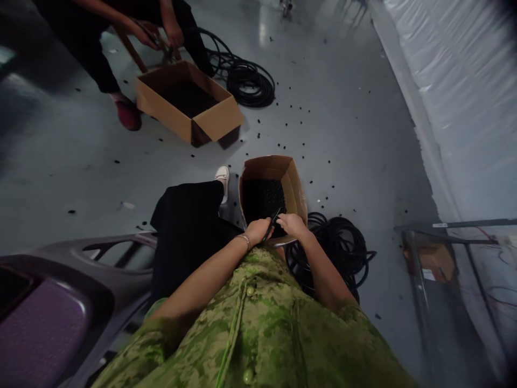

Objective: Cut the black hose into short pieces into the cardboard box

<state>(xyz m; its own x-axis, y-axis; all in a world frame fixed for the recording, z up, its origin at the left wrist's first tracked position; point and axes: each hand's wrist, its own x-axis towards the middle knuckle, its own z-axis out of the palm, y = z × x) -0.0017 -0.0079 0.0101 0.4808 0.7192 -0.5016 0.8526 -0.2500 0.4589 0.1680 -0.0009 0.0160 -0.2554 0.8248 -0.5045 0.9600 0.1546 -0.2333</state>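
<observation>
My left hand [258,230], with a bracelet at the wrist, is closed on a slim black piece [267,231] that slants up toward my right hand. Whether this is a tool or a length of black tubing I cannot tell. Right beside it, the fingers of my right hand [292,224] are pinched together; what they hold is too small and dark to make out. Both hands are over the near edge of a cardboard box [298,194]. Small black pieces [271,195] lie in the bottom of that box.
A coil of black tubing [343,245] lies right of my box. Across from me a seated person's hands [172,32] work above another cardboard box [220,116], near a second black coil [252,86]. Black bits dot the grey floor [347,134]. A purple-seated chair [52,323] stands left.
</observation>
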